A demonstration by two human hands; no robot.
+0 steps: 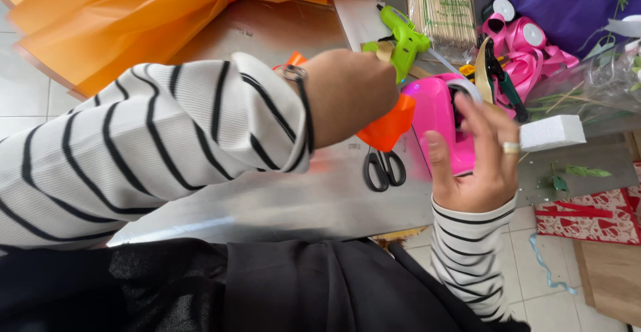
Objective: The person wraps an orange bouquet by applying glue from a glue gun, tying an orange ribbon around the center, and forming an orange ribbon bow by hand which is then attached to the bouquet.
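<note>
left hand fisted on folded orange paper; right hand open, fingers spread against pink tape dispenser, scissors just below

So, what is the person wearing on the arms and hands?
Both arms have white long sleeves with thin black stripes. The left hand has a dark bracelet with a small metal ring at the wrist. The right hand has a pale ring on one finger.
</note>
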